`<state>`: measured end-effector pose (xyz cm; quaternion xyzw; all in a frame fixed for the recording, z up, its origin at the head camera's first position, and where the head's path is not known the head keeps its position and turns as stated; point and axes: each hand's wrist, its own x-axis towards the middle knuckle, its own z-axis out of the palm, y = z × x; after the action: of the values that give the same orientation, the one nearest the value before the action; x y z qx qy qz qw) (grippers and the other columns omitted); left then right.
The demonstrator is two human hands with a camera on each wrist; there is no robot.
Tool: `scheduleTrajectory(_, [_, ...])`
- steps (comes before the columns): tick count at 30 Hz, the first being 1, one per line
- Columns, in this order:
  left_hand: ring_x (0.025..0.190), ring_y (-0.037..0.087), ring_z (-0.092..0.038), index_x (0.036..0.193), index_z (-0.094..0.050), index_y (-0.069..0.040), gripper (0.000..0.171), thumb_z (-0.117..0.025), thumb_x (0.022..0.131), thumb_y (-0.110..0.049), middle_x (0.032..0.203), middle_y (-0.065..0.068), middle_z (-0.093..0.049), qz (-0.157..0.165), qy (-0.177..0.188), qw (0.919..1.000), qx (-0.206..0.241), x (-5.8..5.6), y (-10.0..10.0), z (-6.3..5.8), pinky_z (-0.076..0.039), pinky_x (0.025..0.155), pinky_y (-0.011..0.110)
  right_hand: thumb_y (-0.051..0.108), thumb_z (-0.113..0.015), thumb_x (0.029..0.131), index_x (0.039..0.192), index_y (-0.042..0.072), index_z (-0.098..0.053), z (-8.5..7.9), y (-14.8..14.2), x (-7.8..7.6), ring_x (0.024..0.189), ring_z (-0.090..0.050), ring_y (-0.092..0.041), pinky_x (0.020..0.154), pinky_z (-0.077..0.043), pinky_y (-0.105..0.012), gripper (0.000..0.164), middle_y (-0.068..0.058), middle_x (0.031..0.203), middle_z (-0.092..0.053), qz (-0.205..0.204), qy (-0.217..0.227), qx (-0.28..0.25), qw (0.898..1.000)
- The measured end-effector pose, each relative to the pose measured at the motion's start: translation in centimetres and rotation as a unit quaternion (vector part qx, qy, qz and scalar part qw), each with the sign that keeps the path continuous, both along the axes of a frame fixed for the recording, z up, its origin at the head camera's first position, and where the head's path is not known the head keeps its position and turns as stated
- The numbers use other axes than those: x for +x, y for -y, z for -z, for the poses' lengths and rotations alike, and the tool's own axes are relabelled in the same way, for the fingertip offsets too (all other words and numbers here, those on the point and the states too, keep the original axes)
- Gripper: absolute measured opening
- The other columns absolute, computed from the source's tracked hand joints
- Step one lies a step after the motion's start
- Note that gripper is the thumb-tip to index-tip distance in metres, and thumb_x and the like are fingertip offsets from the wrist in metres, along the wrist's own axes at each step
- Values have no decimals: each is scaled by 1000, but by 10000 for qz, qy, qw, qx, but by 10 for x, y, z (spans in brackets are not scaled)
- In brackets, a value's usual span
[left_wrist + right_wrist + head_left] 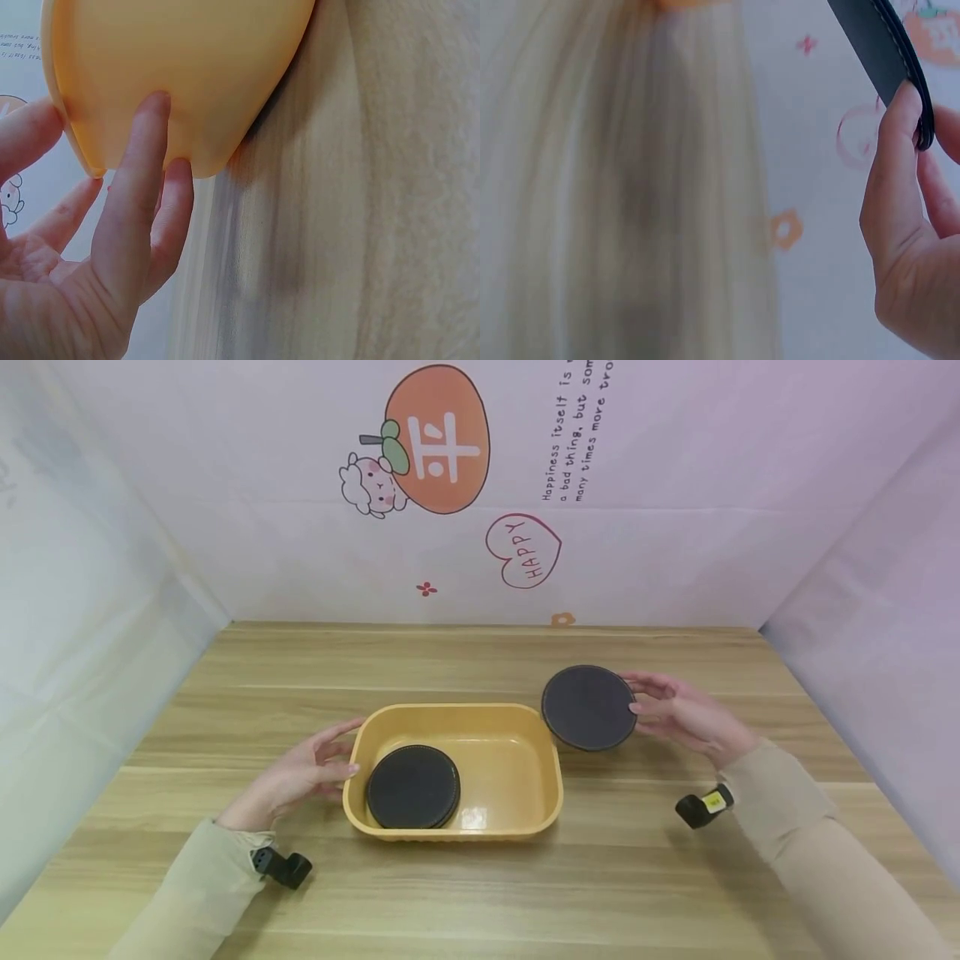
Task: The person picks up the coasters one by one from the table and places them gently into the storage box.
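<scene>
A tan plastic tub (pixel 495 777) stands on the table. Inside its left part lie round black coasters (pixel 412 787), stacked, with stitched edges. My left hand (pixel 303 777) is at the tub's left end, its fairly straight fingers touching the outer wall (pixel 202 67) and rim. My right hand (pixel 682 714) pinches another round black coaster (pixel 588 707) by its right edge, thumb on top and fingers beneath. This coaster is raised beside the tub's far right corner. In the right wrist view, the held coaster (pixel 874 45) is seen nearly edge-on and tilted.
The wood-grain table (pixel 480 902) ends at a white printed backdrop (pixel 300 560) behind, with white side walls (pixel 885 585) left and right. Black wrist cameras (pixel 703 806) stick out from both sleeves.
</scene>
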<state>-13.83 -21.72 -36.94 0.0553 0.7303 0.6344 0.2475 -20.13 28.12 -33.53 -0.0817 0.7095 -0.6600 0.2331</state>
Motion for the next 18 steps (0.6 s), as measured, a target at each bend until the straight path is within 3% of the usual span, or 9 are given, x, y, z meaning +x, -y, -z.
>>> scheduleTrajectory(6, [99, 21, -61, 152, -11, -7, 80, -61, 90, -4, 144, 38, -24, 16, -35, 10000, 26, 0, 0, 0, -57, 79, 41, 1, -54, 91, 146, -3, -22, -21, 49, -7, 101, -57, -5, 87, -52, -26, 64, 4, 126, -46, -277, -171, 169, 9993])
scheduleTrajectory(11, [100, 21, -61, 152, -11, -6, 81, -62, 89, -5, 145, 38, -23, 26, -21, 10000, 82, 1, 0, 1, -57, 80, 42, -5, -54, 88, 143, -3, -32, -28, 96, -15, 91, -60, -9, 79, -54, -25, 58, -7, 126, -48, -689, -238, 163, 9972])
scheduleTrajectory(18, [99, 19, -61, 152, -10, -6, 82, -63, 89, -6, 144, 38, -23, 17, 3, 9999, 124, 1, 1, 2, -57, 80, 43, -5, -56, 86, 139, 1, -42, -34, 148, -20, 85, -59, -13, 73, -55, -26, 55, -6, 114, -53, -1199, -251, 207, 9923])
